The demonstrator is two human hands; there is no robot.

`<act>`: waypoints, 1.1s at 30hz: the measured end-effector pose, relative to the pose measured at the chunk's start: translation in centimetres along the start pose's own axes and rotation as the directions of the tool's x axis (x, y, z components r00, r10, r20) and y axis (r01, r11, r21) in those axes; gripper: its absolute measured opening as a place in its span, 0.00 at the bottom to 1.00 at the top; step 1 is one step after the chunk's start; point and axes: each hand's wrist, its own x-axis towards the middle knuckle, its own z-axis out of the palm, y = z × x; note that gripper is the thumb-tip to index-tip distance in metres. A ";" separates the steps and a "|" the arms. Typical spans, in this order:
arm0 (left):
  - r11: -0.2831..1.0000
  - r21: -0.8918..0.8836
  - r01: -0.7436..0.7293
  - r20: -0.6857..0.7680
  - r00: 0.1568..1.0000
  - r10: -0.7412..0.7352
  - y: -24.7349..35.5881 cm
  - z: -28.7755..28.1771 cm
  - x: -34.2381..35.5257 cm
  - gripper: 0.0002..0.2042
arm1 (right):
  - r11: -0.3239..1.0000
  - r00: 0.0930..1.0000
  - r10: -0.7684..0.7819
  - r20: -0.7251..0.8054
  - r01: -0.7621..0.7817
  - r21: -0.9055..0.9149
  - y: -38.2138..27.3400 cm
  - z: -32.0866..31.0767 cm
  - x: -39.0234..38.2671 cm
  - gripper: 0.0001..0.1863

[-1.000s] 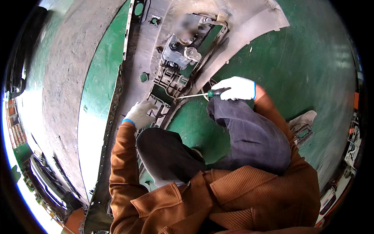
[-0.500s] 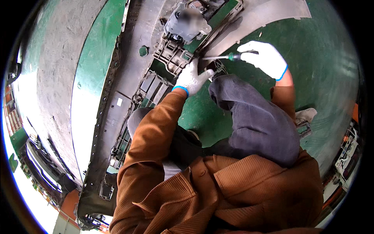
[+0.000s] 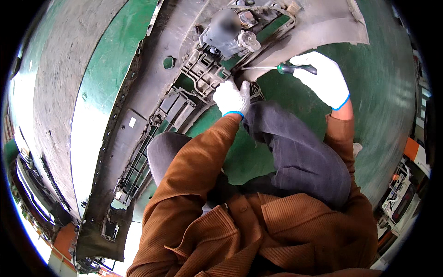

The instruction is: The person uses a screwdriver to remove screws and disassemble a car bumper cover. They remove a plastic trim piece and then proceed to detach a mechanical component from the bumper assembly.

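Note:
My right hand (image 3: 324, 79), in a white knit glove with a blue cuff, is closed round the green and black handle of a screwdriver (image 3: 263, 68). Its metal shaft points left to the edge of a grey plastic car bumper (image 3: 154, 51). My left hand (image 3: 230, 97), gloved alike, grips the bumper's edge beside a ribbed bracket (image 3: 201, 69), just below the shaft's tip. The left thumb stands up, and those fingertips are partly hidden. A headlamp-like grey unit (image 3: 221, 39) is fixed on the bumper above the bracket.
The bumper lies slantwise across the green floor (image 3: 378, 92), with a slatted grille (image 3: 138, 161) at its lower part. My bent knee (image 3: 286, 134) is close below the hands. More car parts (image 3: 399, 196) stand at the right rim, and others (image 3: 34, 189) at the left.
The bumper appears a little shifted in the picture. My left hand has moved slightly right and down, its thumb now upright. More of the screwdriver's handle shows in my right hand.

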 end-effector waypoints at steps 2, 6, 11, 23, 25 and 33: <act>1.000 -0.018 -0.018 -0.020 1.000 0.018 -0.3 0.2 0.1 0.33 | 0.998 0.999 0.045 -0.001 -0.045 0.039 -0.6 -0.1 0.3 0.13; 0.999 -0.036 -0.024 -0.028 0.999 0.023 -0.7 0.2 0.2 0.31 | 0.999 0.998 0.050 -0.039 -0.050 0.003 -0.9 0.0 0.9 0.11; 0.997 -0.069 -0.043 -0.036 0.999 0.040 -0.7 -0.4 -0.2 0.30 | 0.984 0.984 0.177 0.021 -0.177 0.022 -0.9 0.4 2.5 0.10; 0.996 -0.061 -0.063 0.013 0.998 0.064 -1.6 0.1 0.3 0.25 | 0.990 0.985 0.037 0.166 -0.014 -0.139 -1.9 0.8 7.9 0.12; 0.995 -0.073 -0.065 -0.017 0.998 0.064 -2.2 1.0 0.4 0.24 | 0.990 0.967 -0.031 0.254 0.065 -0.129 -2.9 0.6 8.9 0.12; 0.934 -0.357 0.002 -0.153 0.986 -0.061 -2.0 3.8 0.5 0.22 | 0.989 0.868 0.042 0.495 0.035 -0.145 1.4 -1.4 11.8 0.21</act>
